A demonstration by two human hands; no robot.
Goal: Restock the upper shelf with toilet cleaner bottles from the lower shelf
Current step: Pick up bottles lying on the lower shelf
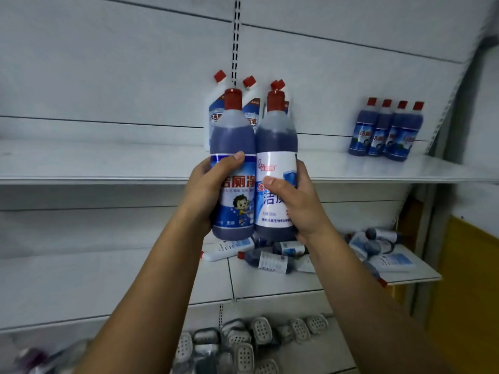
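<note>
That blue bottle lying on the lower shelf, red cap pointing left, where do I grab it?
Grip the lying bottle round its labelled middle, from above and in front. It lies on its side, so the wide body faces up; the red cap end is narrow, and other bottles crowd behind it.

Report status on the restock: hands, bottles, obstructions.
Left hand grips cartoon-label bottle, right hand grips white-label bottle, both upright before upper shelf. Angled-neck bottles stand directly behind. Loose bottles lie on lower shelf.

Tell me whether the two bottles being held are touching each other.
Touching. The head view shows the left-hand bottle and right-hand bottle pressed side to side, no gap between them.
</note>
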